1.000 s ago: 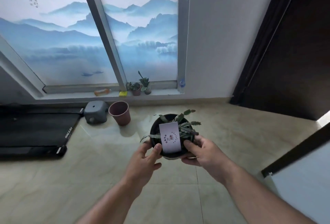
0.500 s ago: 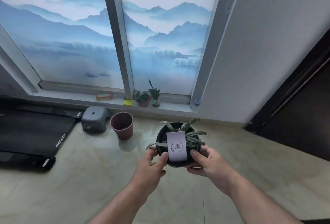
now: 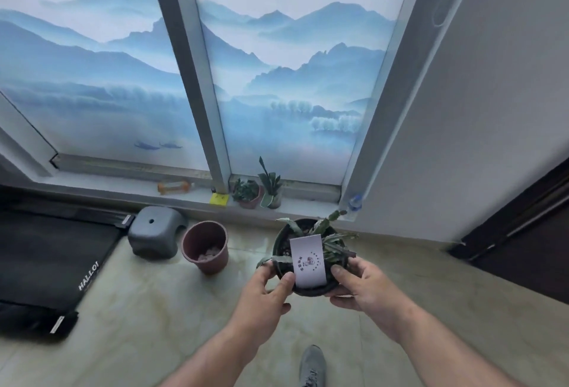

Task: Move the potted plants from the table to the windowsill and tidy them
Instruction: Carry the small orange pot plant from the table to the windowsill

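Head camera view, looking down and forward across a pale tiled floor [image 3: 129, 309] toward a window. Nearest, at the bottom edge, the toe of a grey shoe [image 3: 312, 365] shows between two bare forearms. Both hands hold a black pot [image 3: 281, 243] in the air above the floor, near the middle of the frame. The left hand [image 3: 261, 291] grips the pot's left side with its fingers curled under and its thumb resting on the near rim. The right hand [image 3: 358, 283] grips the right side the same way, thumb on top. The pot carries a green plant with flat, segmented stems [image 3: 334, 243], and a white card [image 3: 308, 260] stands upright in it, facing the camera. Beyond the pot, on the floor to the left, stand an empty reddish-brown pot [image 3: 204, 248] and a grey plastic stool [image 3: 155, 231], with a black treadmill [image 3: 52, 254] at the far left. Farther back runs the low windowsill [image 3: 301, 206], where two small potted plants [image 3: 257, 191] sit close together, beside a yellow item [image 3: 219, 198] and an orange object [image 3: 173, 186]. Behind them the window film [image 3: 292, 78] shows misty blue mountains.
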